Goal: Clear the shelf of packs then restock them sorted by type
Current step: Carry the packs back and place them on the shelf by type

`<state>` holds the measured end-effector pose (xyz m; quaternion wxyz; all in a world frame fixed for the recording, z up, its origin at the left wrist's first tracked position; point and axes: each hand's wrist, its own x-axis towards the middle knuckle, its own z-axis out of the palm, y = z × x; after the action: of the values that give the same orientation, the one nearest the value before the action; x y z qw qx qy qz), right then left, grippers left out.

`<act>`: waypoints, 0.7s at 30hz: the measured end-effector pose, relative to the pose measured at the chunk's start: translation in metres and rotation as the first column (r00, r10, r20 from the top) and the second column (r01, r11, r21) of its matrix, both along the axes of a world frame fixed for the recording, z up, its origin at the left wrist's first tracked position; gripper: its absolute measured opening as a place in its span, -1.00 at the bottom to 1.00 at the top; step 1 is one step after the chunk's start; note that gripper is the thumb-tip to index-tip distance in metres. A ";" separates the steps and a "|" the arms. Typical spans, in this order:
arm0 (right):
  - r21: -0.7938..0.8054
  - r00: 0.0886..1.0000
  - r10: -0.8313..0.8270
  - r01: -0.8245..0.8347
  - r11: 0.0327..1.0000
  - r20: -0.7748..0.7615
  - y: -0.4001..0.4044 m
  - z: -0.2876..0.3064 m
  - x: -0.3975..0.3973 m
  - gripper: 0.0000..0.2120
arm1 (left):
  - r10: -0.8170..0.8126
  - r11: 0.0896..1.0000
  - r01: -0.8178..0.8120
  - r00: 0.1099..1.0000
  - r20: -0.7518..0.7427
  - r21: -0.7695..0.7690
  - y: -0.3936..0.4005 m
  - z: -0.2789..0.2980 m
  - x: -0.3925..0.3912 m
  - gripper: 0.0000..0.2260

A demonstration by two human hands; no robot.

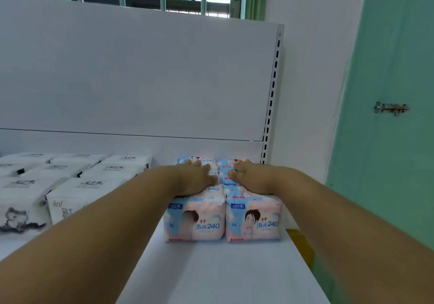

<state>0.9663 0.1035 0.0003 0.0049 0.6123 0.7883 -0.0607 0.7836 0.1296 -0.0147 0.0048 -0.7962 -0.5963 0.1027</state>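
Your left hand [198, 178] and right hand [252, 177] flat on the pink packs [223, 214], grips relaxed, holding nothing, white packs [70, 177] left of them on the shelf [223, 270]

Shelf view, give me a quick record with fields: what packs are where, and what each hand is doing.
left side of shelf: white tissue packs in rows
right side of shelf: pink and blue packs, two columns running back toward the rear panel
left hand: flat on top of the left pink column
right hand: on top of the right pink column, fingers partly bent
shelf: white, bare in front of the pink packs
sorting: the two types sit apart
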 end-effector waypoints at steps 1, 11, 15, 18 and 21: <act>-0.005 1.000 0.003 -0.003 1.000 -0.006 0.001 0.000 0.000 -0.46 | -0.005 1.000 0.005 1.000 0.027 0.005 0.002 -0.001 0.000 -0.31; -0.004 1.000 0.019 -0.019 1.000 0.024 0.014 -0.001 -0.006 -0.40 | -0.035 0.999 0.034 0.999 0.027 0.031 0.010 -0.001 0.008 -0.43; -0.009 0.998 0.029 -0.029 1.000 0.058 0.010 0.004 -0.006 -0.42 | -0.037 0.999 0.035 0.995 0.095 0.024 0.000 0.004 0.008 -0.48; 0.032 0.999 0.037 -0.038 0.999 0.028 0.000 0.011 -0.004 -0.44 | -0.019 0.999 0.009 0.983 0.183 0.052 -0.026 0.016 0.009 -0.53; 0.075 0.993 0.099 -0.094 0.993 -0.066 -0.017 0.016 -0.002 -0.41 | -0.081 0.995 0.066 0.972 0.220 0.074 -0.058 0.028 0.003 -0.48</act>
<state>0.9644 0.0866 0.0163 -0.0413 0.5706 0.8184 -0.0534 0.7868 0.0714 0.0130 -0.0318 -0.8235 -0.5663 -0.0071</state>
